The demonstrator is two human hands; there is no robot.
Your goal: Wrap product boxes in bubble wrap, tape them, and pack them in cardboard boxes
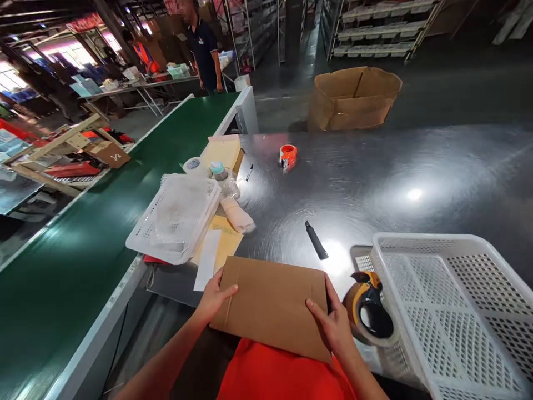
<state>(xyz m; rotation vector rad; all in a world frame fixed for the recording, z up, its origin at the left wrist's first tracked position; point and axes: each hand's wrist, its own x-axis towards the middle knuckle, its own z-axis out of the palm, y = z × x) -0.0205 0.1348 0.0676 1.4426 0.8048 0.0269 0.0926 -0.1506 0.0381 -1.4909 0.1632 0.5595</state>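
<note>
A flat piece of brown cardboard [272,305], creased near both ends, is held level at the table's near edge. My left hand [214,297] grips its left end, thumb on top and fingers mostly hidden at the edge. On the opposite end, my right hand [333,322] has its thumb on the face and fingers around the side. Close to my right hand is a tape dispenser [368,305] with a yellow and black handle and a large roll. A black box cutter [316,240] lies on the table beyond the cardboard.
A white perforated basket [474,239] stands at right. At left are a shallow white basket [135,236], a plastic bottle [227,180], papers [207,261] and a green conveyor [104,250]. Farther back are an orange tape dispenser [288,155], an open carton [362,111] and a person [204,50].
</note>
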